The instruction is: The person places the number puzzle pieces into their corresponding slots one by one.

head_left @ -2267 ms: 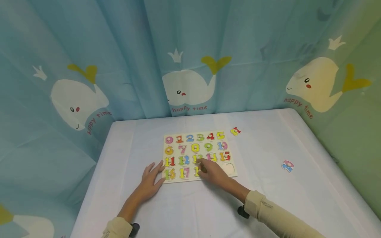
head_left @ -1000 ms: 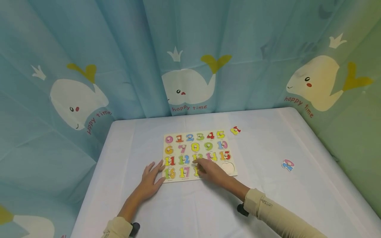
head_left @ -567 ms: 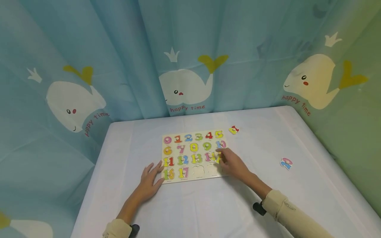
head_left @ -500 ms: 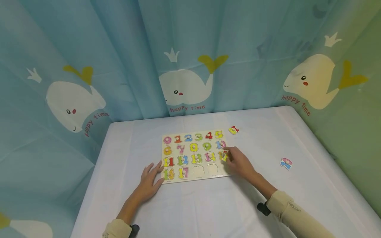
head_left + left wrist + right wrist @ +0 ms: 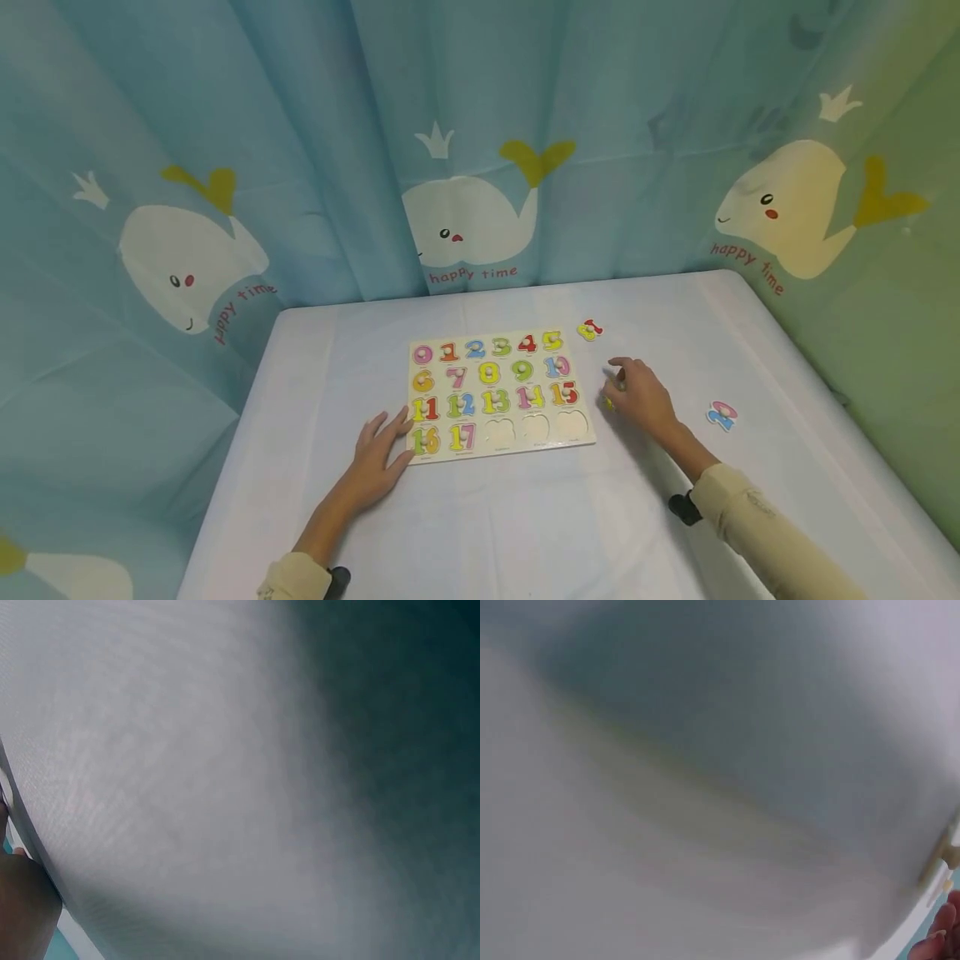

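Observation:
A wooden number puzzle board [image 5: 517, 442] lies on the table in the head view, its bottom row showing three bare recesses at the right end. My left hand [image 5: 377, 457] rests at the board's left edge with fingers spread. Just right of the board, my right hand [image 5: 641, 398] pinches a number puzzle piece [image 5: 609, 403], mostly hidden under the fingers; a bit of yellow shows. In the left wrist view, part of the left hand [image 5: 26, 904] appears at the edge. The right wrist view catches fingertips [image 5: 941, 930] at its lower right corner.
A yellow-and-red number piece [image 5: 589, 330] lies beyond the board's top right corner. Farther right lies a blue-and-pink 20 piece [image 5: 722, 415]. The white-covered table [image 5: 480, 533] meets a blue whale-print curtain [image 5: 337, 167] at the back.
My right hand has lifted the piece from the third bottom-row recess and carried it right, off the board. That recess is now bare. My left hand stays in place.

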`<state>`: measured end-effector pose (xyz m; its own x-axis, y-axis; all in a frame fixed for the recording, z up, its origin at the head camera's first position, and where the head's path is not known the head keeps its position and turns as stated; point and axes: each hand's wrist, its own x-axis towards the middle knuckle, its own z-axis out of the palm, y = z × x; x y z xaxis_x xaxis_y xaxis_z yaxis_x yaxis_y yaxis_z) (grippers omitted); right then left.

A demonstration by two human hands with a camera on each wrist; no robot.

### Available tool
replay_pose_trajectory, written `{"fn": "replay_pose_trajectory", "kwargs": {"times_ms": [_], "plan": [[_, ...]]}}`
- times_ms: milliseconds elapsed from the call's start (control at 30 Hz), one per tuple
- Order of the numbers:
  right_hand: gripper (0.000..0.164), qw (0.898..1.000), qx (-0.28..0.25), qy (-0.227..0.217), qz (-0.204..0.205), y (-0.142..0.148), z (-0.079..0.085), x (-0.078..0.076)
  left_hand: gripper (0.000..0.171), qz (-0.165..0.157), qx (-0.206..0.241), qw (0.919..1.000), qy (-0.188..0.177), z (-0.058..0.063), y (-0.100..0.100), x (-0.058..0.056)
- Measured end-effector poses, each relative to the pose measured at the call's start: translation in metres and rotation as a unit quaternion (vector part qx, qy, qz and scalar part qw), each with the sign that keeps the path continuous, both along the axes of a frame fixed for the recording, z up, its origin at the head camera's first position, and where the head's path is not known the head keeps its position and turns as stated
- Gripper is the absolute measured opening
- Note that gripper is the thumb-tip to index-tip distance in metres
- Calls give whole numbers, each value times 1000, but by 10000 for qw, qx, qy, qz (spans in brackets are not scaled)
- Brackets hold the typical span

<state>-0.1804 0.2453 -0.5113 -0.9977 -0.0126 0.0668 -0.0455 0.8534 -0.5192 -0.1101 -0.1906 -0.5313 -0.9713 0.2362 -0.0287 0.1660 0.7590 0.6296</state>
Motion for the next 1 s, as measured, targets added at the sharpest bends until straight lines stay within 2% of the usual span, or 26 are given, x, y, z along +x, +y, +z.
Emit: {"fn": "replay_pose_trajectory", "kwargs": {"times_ms": [233, 467, 567, 767, 900, 1000], "plan": [[44, 9970, -478, 253, -550, -12, 12, -42, 49, -52, -10, 10000, -5, 0, -2, 1], [44, 9908, -947, 103, -959, -26, 3, -76, 49, -140, 13, 9999, 93, 0, -1, 1], [45, 9875, -1053, -72, -1173, -32, -1, -82, 52, -96, -48, 9999, 62, -1, -1, 0], [48, 9867, -956, -144, -1308, -37, -5, -90, 52, -69, -102, 9999, 112, 0, 0, 0], [50, 9859, -905, -98, -1401, -36, -9, -94, 55, -18, -75, 9999, 132, 0, 2, 0], [45, 9877, -777, -16, -1354, -34, -12, -96, 54, -4, -103, 9999, 125, 0, 5, 2]]}}
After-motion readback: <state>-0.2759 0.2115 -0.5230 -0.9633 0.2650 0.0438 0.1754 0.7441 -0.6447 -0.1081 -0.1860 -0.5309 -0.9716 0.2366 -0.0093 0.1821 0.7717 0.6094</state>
